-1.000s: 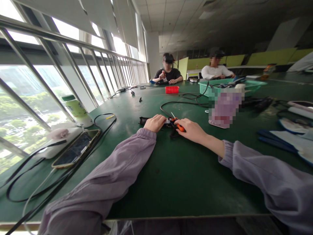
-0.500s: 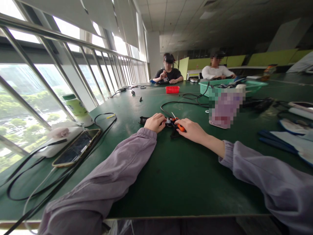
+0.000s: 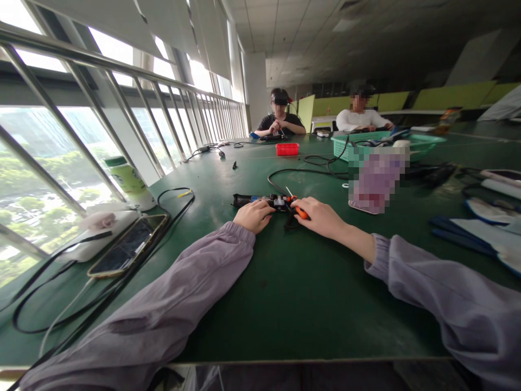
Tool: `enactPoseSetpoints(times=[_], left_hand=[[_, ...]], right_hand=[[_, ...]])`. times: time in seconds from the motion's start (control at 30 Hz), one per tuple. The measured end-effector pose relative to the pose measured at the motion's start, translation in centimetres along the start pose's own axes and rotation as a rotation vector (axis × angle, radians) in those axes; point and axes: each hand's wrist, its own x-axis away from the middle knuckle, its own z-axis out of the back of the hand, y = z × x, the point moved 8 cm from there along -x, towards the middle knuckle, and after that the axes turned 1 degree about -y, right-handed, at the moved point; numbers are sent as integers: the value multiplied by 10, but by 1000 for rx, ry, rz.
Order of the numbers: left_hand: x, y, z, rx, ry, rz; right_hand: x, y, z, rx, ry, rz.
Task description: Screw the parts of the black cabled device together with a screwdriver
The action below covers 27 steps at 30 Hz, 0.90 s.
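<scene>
Black device [image 3: 262,197] lying on the table [image 3: 309,293], at the L hand [image 3: 253,216], innards [image 3: 280,202] showing toward its R end! L fingers draped along the near side, can't tell if they're actually gripping; R hand [image 3: 321,216] has fingers wrapped round the orange-handled screwdriver [image 3: 302,212], shaft angled away. Poss. trouble: too loose an L hold and the device rolls or skids under pressure; tip could slip, scratch the innards; black cable [image 3: 293,170] just behind might snag too

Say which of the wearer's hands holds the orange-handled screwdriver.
The right hand grips the orange-handled screwdriver; the left hand instead touches the black device.
</scene>
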Motion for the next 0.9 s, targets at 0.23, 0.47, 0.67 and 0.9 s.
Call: enactPoseSetpoints(times=[0.23,0.47,0.67,0.9], left_hand=[[-3,5,-8,-60,-110,5],[-15,8,7,44,134,20],[-31,-4,9,133,264,140],[-36,-8,3,218,247,156]], right_hand=[[0,-2,1,-15,-11,0],[-1,-1,0,-4,-9,5],[-1,-1,0,-2,-9,7],[-1,0,-1,5,5,18]])
